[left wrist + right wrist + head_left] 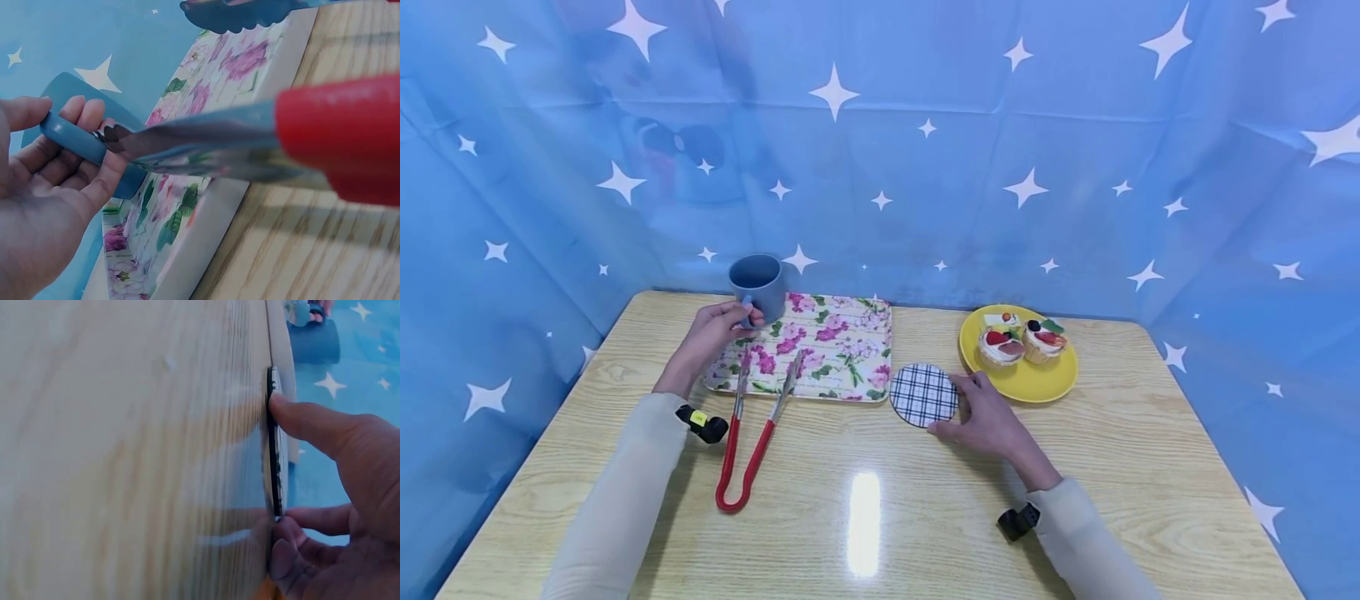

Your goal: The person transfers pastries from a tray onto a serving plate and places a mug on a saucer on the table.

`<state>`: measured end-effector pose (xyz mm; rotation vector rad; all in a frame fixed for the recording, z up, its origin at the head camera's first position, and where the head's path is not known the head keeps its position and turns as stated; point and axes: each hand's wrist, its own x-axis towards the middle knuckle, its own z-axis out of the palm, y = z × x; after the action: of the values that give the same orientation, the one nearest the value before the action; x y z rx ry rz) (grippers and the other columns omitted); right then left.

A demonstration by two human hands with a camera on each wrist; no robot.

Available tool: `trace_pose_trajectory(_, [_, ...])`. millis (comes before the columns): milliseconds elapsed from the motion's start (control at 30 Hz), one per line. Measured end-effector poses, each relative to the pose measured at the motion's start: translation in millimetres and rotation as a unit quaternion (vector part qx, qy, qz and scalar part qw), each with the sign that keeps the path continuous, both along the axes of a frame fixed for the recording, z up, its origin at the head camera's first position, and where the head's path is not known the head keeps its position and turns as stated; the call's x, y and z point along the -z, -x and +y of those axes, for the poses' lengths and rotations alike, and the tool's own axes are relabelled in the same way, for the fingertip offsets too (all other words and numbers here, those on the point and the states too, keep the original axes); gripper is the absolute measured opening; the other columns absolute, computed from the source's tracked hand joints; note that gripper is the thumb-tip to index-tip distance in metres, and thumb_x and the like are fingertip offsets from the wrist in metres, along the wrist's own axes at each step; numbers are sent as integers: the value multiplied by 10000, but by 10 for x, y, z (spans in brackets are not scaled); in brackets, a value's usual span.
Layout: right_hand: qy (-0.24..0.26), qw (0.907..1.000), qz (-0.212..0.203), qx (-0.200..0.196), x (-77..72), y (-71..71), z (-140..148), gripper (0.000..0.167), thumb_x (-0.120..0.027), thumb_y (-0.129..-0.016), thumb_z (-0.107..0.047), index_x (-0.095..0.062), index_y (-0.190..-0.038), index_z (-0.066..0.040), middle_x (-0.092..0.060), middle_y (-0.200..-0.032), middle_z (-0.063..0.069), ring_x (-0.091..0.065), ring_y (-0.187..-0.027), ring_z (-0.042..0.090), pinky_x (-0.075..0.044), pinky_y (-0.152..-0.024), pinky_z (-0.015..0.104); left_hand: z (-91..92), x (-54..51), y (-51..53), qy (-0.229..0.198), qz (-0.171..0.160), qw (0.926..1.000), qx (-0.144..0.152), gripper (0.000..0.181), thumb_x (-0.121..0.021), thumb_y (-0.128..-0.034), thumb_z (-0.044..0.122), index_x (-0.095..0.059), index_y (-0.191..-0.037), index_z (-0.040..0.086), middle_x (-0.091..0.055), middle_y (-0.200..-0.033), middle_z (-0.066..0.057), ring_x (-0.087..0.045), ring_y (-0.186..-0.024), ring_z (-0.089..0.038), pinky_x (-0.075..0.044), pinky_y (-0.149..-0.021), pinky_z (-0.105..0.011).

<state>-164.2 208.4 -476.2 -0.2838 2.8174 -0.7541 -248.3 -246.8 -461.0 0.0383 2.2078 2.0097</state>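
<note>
My left hand holds the handle of a blue-grey mug, which stands at the back left corner of a floral tray. In the left wrist view, thumb and fingers curl about the mug's handle. A pair of red-handled tongs lies spread, its metal tips over the tray's front edge. My right hand pinches a round checked coaster by its right edge, just right of the tray. Seen edge-on in the right wrist view, the coaster is very low over or on the table.
Behind the right hand, a yellow plate carries small fruit-topped cakes. A blue star-patterned curtain hangs along the back and sides of the wooden table. Dark cameras are strapped to both wrists.
</note>
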Motion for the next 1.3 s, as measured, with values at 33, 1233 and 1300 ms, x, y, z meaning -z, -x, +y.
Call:
trace_pose_trajectory(33, [4,10000,18,2,1,0,-3,961,-849,-796,-516,-444,-1522,-34,-486,-1326,167,-523,-1119,287,-488,-994,495,0,2,3,-23,10,10000,35,524,-458,-1103,346,-548,-1302,-130,-653,-1111,-50,-610,-1195,-263,-455,-1119,-495])
trace_pose_trajectory(1233, [173,9991,-312,237,-28,-31,-30,926,-849,-820,-453,-410,-1535,-60,-447,-1359,138,-491,-1203,290,-451,-1089,522,69,56,-24,-43,104,9994,-323,435,-449,-1097,345,-521,-1165,-78,-610,-868,73,-638,-972,-136,-492,-1062,-389])
trace_pose_trajectory(1300, [170,9990,-325,255,-29,-29,-35,924,-849,-820,-454,-411,-1536,-68,-446,-1356,129,-491,-1200,283,-453,-1089,515,75,51,-31,-10,96,9993,-356,410,-441,-1100,340,-530,-1146,-57,-606,-864,78,-637,-973,-142,-488,-1061,-387])
